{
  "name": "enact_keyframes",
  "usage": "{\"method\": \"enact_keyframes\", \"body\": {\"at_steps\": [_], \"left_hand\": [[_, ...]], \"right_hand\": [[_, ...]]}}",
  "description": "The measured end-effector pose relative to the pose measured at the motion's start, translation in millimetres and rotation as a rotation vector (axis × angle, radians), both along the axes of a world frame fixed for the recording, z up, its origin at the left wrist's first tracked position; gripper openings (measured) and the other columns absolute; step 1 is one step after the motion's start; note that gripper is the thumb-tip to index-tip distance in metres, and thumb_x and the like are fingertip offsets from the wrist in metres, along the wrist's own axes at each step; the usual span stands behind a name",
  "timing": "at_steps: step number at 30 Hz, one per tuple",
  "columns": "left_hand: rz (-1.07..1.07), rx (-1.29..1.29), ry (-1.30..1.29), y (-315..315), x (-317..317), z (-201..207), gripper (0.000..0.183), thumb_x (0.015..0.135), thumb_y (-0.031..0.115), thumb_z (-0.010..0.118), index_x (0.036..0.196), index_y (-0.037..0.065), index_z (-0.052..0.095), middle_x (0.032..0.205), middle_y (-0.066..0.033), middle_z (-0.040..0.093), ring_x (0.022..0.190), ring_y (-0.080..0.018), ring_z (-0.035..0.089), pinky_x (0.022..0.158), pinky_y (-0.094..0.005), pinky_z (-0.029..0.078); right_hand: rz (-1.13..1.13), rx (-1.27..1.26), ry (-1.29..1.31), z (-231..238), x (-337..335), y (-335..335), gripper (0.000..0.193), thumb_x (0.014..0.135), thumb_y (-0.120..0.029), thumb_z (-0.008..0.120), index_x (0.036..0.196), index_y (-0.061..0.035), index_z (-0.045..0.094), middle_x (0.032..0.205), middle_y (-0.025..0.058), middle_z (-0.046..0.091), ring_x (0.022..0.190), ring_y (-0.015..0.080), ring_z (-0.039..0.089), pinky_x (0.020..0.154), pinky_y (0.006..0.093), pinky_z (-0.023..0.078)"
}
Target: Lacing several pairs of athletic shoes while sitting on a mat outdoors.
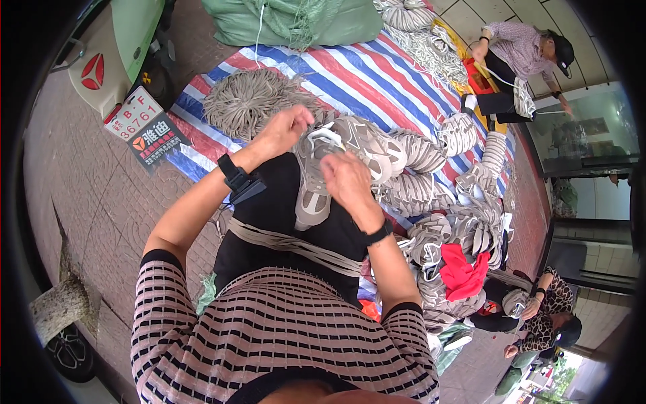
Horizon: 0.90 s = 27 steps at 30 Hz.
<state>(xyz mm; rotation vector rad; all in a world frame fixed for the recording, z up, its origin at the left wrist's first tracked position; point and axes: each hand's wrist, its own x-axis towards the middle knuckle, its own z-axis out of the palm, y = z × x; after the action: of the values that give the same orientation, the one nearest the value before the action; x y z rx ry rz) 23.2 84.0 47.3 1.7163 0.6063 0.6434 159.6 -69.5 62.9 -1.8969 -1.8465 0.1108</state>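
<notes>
A grey-and-beige sneaker upper (313, 195) rests on my lap, toe toward me, with a white piece showing in its opening. My left hand (288, 128) is raised just left of the shoe's far end, its fingers drawn together in a pinch. Over the right side of the same shoe, my right hand (348, 180) has curled, closed fingers. Whatever either hand pinches is too small to make out. A bundle of grey-beige shoelaces (296, 246) lies across my thighs. Beyond my left hand sits a big heap of similar laces (245, 101).
Stacked sneaker uppers (420, 195) lie on a striped tarp (350, 74) to the right, beside a red cloth (464, 271). A green sack (296, 23) stands at the back. A scooter (101, 74) is at left. Two co-workers (521, 57) sit at right, handling shoes or laces.
</notes>
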Motion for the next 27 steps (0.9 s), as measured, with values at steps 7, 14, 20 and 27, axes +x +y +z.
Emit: {"method": "enact_keyframes", "body": {"at_steps": [7,14,20,27], "left_hand": [[-0.038,0.322,0.228,-8.9,27.1,-24.8,0.01,0.077,0.002,0.057,0.086,0.005,0.061,0.077,-0.0105,0.059,0.077,-0.0271,0.058,0.069,-0.0371,0.046],[-0.293,0.648,0.339,-19.8,33.9,-30.4,0.03,0.071,0.003,0.066,0.099,0.011,0.059,0.092,-0.0073,0.055,0.094,-0.0284,0.053,0.079,-0.0383,0.045],[-0.307,0.85,0.179,-29.8,79.4,-34.1,0.036,0.07,0.019,0.072,0.102,0.008,0.06,0.098,-0.0114,0.056,0.098,-0.0322,0.054,0.084,-0.0411,0.045],[-0.269,0.956,0.43,-22.1,81.8,-55.9,0.014,0.08,0.014,0.061,0.087,0.002,0.063,0.096,-0.0166,0.062,0.084,-0.0362,0.059,0.071,-0.043,0.047]], "right_hand": [[0.314,-0.236,0.312,97.3,4.1,-74.5,0.008,0.079,-0.014,0.064,0.077,-0.0065,0.062,0.066,0.0046,0.054,0.069,0.0226,0.049,0.068,0.0337,0.037],[0.13,0.009,0.828,141.3,53.4,-141.0,0.012,0.078,-0.011,0.065,0.076,0.001,0.064,0.064,0.0042,0.061,0.061,0.017,0.046,0.066,0.032,0.035],[-0.232,0.295,1.279,96.0,61.8,-173.8,0.017,0.081,-0.014,0.057,0.073,0.0018,0.058,0.094,0.0176,0.056,0.087,0.0242,0.053,0.078,0.0327,0.04],[0.093,0.579,1.838,29.9,53.1,-143.0,0.021,0.093,-0.016,0.047,0.09,0.001,0.06,0.094,0.0171,0.064,0.089,0.0298,0.062,0.093,0.0416,0.043]]}}
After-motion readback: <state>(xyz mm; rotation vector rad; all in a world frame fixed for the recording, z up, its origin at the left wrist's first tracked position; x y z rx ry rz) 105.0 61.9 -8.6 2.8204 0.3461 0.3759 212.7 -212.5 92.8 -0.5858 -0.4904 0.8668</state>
